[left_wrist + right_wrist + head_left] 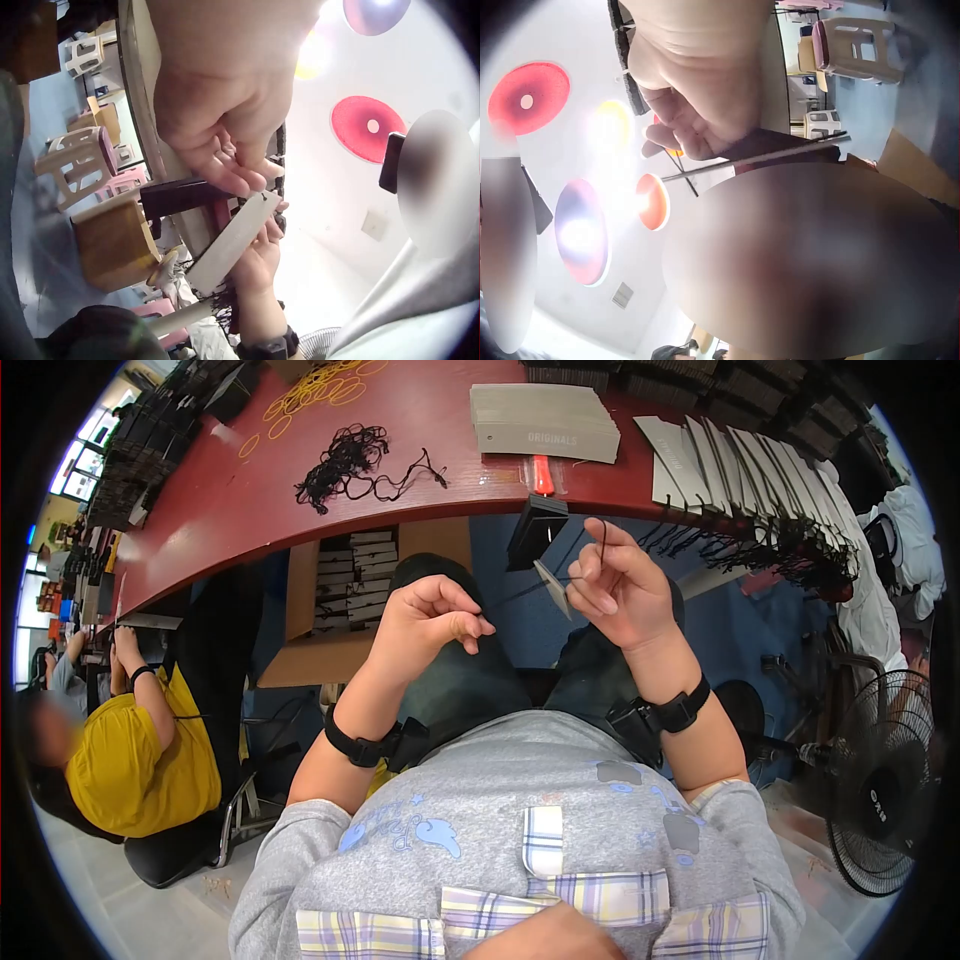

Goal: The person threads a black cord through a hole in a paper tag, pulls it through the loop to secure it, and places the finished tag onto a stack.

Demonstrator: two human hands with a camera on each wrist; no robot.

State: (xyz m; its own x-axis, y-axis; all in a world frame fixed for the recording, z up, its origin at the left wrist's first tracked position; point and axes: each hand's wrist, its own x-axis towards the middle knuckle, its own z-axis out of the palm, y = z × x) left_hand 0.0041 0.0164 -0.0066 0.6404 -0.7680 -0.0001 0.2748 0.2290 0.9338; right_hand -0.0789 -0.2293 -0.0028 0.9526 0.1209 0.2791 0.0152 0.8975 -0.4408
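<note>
My right hand (625, 590), raised over the lap with fingers curled, grips a black cord (604, 538) that passes over its index finger. Beside those fingers hangs a pale, narrow hang tag (553, 590); the left wrist view shows the tag (234, 241) broadside, with a dark cord at the hole in its upper end. My left hand (435, 618) is to the left of the tag, its thumb and fingers bent and tips close together; I cannot tell whether they pinch a cord end. In the right wrist view the tag (757, 157) appears nearly edge-on.
On the red table (420, 490) are a stack of grey tags (545, 425), a row of corded tags (720, 465), tangled black cords (345, 465) and yellow rubber bands (310, 390). A filled cardboard box (290, 595) is below. A fan (880, 790) stands right; a person in yellow (150, 750) sits left.
</note>
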